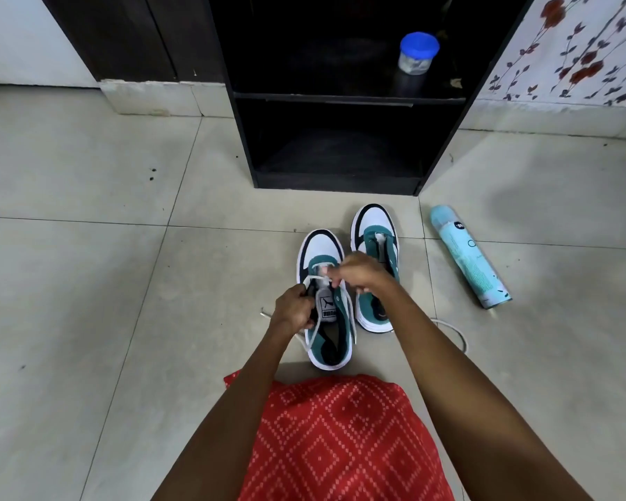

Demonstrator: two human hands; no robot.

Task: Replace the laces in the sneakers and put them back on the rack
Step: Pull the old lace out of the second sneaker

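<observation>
Two white, teal and black sneakers stand side by side on the tiled floor before a black rack (344, 99). My left hand (292, 308) grips the left side of the near sneaker (324, 254) by its tongue and eyelets. My right hand (360, 271) pinches the white lace (313, 332) above the lower eyelets. The lace's loose ends trail down both sides of that shoe. The far sneaker (373, 220) stands to the right, partly hidden by my right hand. Another white lace (456, 332) lies on the floor beyond my right forearm.
A pale blue spray can (467, 254) lies on the floor to the right of the shoes. A small jar with a blue lid (417, 52) stands on the rack's upper shelf. My red patterned clothing (340, 439) fills the lower middle.
</observation>
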